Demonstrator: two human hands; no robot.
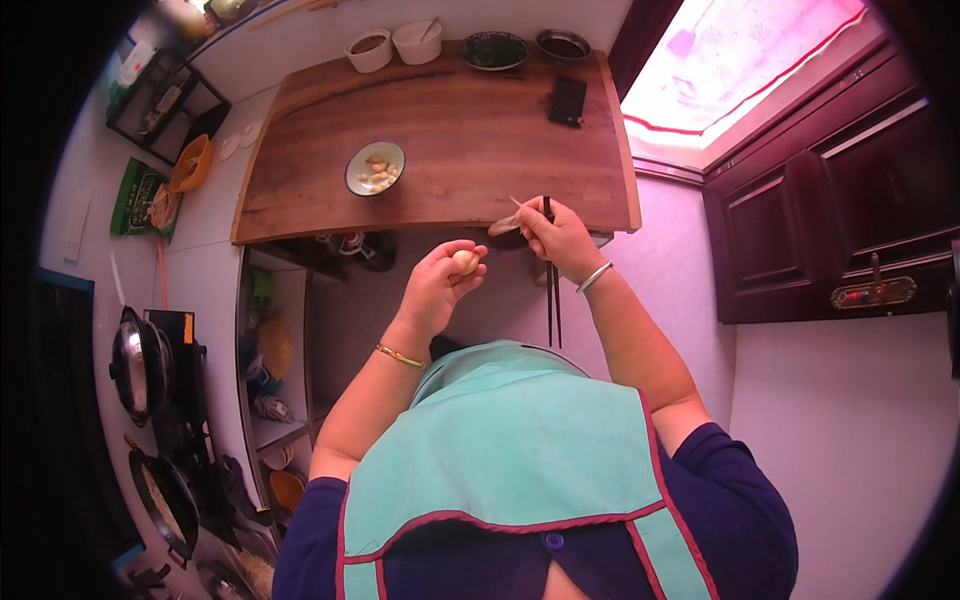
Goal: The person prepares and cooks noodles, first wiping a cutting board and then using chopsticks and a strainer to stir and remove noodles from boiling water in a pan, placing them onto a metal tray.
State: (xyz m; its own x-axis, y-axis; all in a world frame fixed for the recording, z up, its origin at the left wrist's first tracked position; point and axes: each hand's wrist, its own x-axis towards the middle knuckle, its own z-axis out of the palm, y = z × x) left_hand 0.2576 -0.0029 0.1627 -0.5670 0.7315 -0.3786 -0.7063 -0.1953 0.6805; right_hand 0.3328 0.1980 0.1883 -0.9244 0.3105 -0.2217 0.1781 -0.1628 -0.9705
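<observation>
My left hand [432,288], in front of the table's near edge, closes its fingertips round a pale, rounded garlic clove [465,260]. Just to its right, my right hand [562,242] grips a pair of dark chopsticks [553,310] that point down past the wrist. Between that hand's thumb and forefinger is a thin, pale, papery strip [507,225], which looks like garlic skin. Beyond the left hand, a white bowl with a dark rim [393,150] stands on the table, and several pale cloves [377,171] lie in it.
On the wooden table [450,120], two white pots [369,50], a dark green dish [493,52], a dark bowl [563,44] and a flat black object [568,100] stand farther back. Pans [140,365] and open shelves [275,430] line the left; a dark cabinet door [830,210] is at right.
</observation>
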